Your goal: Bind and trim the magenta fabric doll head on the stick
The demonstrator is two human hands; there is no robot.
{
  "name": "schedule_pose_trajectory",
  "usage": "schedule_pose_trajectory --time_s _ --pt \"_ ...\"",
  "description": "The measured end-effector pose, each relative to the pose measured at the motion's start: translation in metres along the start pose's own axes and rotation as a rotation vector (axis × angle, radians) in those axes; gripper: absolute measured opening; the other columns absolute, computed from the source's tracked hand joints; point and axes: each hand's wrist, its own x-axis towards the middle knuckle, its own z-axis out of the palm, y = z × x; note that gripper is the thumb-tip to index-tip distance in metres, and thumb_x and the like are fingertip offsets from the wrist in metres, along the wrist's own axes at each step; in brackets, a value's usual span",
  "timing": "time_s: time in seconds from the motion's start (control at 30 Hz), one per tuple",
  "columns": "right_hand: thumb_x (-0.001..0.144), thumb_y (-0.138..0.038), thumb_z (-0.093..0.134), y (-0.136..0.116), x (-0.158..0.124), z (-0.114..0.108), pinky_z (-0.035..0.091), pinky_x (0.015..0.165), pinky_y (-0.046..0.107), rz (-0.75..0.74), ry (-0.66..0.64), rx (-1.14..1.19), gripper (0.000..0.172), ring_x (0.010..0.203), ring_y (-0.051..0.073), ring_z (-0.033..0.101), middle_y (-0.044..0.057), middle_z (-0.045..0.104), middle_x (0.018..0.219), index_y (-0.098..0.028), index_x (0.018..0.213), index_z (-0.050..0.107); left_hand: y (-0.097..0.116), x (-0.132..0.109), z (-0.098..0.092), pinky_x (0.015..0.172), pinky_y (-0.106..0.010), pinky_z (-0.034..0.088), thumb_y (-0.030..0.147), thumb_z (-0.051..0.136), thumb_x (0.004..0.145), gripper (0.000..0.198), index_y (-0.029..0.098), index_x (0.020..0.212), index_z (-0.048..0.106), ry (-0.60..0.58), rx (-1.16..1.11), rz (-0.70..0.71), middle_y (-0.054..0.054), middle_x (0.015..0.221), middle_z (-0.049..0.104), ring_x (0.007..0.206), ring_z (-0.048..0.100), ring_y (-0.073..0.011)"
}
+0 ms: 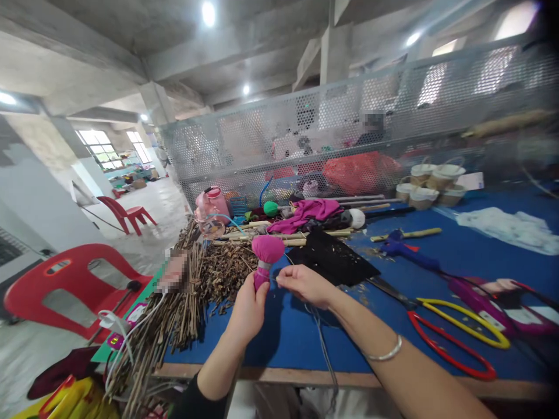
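Observation:
My left hand (248, 309) is closed round the lower end of a pink cloth bundle (268, 249), held upright above the table. The bundle has a rounded head, and grey string is wound round its neck. Just to its right, my right hand (308, 284) is closed in a pinch on the string's end. More grey string (322, 340) hangs below the right hand over the table's front edge. A black cloth (334, 256) lies flat behind the right hand. To the left of the left hand is a heap of dried brown stalks (187, 297).
Large scissors (449, 331) with red and yellow handles lie on the blue table (349, 355) at right. A purple power strip (480, 302) is beyond them. Magenta cloth (310, 214), sticks and several small pots (445, 174) are at the back. A red chair (82, 285) stands at left.

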Motion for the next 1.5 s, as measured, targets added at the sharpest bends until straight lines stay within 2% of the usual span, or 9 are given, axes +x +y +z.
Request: schedule_pose_trajectory --time_s 0.2,0.33,0.73,0.87,1.0,1.07,1.17,1.27,1.5 --pt "0.060 -0.048 0.074 -0.004 -0.002 0.004 0.007 0.035 0.018 -0.030 0.036 0.144 0.040 0.037 0.002 0.012 -0.014 0.024 0.041 -0.016 0.072 0.055 0.003 -0.005 0.005 0.058 -0.023 0.040 0.038 0.048 0.087 0.026 0.016 0.100 0.056 -0.010 -0.201 -0.089 -0.001 0.074 0.059 0.062 0.050 -0.0120" --pt "0.054 -0.047 0.079 -0.002 0.004 0.007 0.007 0.034 0.018 -0.044 0.097 0.181 0.043 0.035 0.001 0.014 -0.013 0.028 0.040 -0.016 0.066 0.052 0.013 -0.008 0.000 0.037 -0.017 0.020 0.055 0.056 0.077 0.044 0.018 0.100 0.050 -0.079 -0.508 -0.280 0.010 0.055 0.037 0.040 0.028 -0.0053" --pt "0.052 -0.041 0.083 0.006 0.006 0.014 0.008 0.031 0.016 -0.008 0.015 0.237 0.045 0.032 0.000 0.013 -0.015 0.030 0.041 -0.018 0.069 0.048 0.021 -0.017 -0.007 0.034 -0.013 0.017 0.056 0.064 0.067 0.043 0.020 0.076 0.043 -0.154 -0.784 -0.401 0.011 0.046 0.036 0.036 0.023 -0.0025" --pt "0.054 -0.039 0.082 0.008 0.005 0.010 0.009 0.031 0.017 -0.010 -0.047 0.207 0.046 0.031 0.001 0.019 -0.013 0.039 0.044 -0.017 0.084 0.056 0.018 -0.015 -0.003 0.032 -0.014 0.012 0.065 0.056 0.065 0.049 0.020 0.062 0.036 -0.319 -0.871 -0.498 0.011 0.042 0.029 0.034 0.014 -0.0018" --pt "0.053 -0.042 0.082 0.012 0.004 0.005 0.008 0.032 0.018 0.020 -0.084 0.190 0.044 0.031 0.001 0.017 -0.012 0.035 0.041 -0.016 0.073 0.054 0.009 -0.009 -0.002 0.032 -0.016 0.009 0.081 0.037 0.068 0.061 0.020 0.059 0.036 -0.529 -0.868 -0.610 0.010 0.044 0.026 0.033 0.010 -0.0016" --pt "0.052 -0.041 0.083 0.012 0.005 0.005 0.007 0.032 0.019 0.006 -0.061 0.186 0.045 0.031 0.000 0.016 -0.012 0.034 0.041 -0.016 0.071 0.051 0.006 -0.007 -0.004 0.033 -0.017 0.022 0.082 0.028 0.072 0.066 0.018 0.065 0.045 -0.460 -0.740 -0.587 0.006 0.049 0.037 0.034 0.025 -0.0042" --pt "0.057 -0.042 0.081 0.011 0.008 0.009 0.006 0.032 0.020 -0.020 -0.016 0.183 0.045 0.031 0.001 0.014 -0.014 0.031 0.041 -0.018 0.075 0.049 0.009 -0.010 -0.006 0.063 -0.026 0.047 0.070 0.037 0.081 0.060 0.015 0.096 0.056 -0.081 -0.415 -0.352 -0.008 0.085 0.062 0.072 0.059 -0.0165" --pt "0.062 -0.043 0.078 0.010 0.008 0.014 0.006 0.032 0.021 -0.044 0.021 0.172 0.044 0.032 0.001 0.014 -0.014 0.030 0.043 -0.018 0.082 0.049 0.016 -0.018 0.000 0.088 -0.032 0.042 0.055 0.042 0.087 0.051 0.015 0.117 0.052 0.045 -0.202 -0.173 -0.014 0.113 0.060 0.106 0.055 -0.0231" --pt "0.062 -0.053 0.074 0.003 0.004 0.010 0.009 0.035 0.022 -0.068 0.051 -0.020 0.045 0.033 0.003 0.020 -0.012 0.033 0.039 -0.015 0.076 0.055 0.003 -0.013 0.012 0.052 -0.024 0.037 0.057 0.040 0.087 0.042 0.019 0.073 0.053 0.095 -0.193 -0.243 -0.001 0.060 0.054 0.057 0.050 -0.0151"
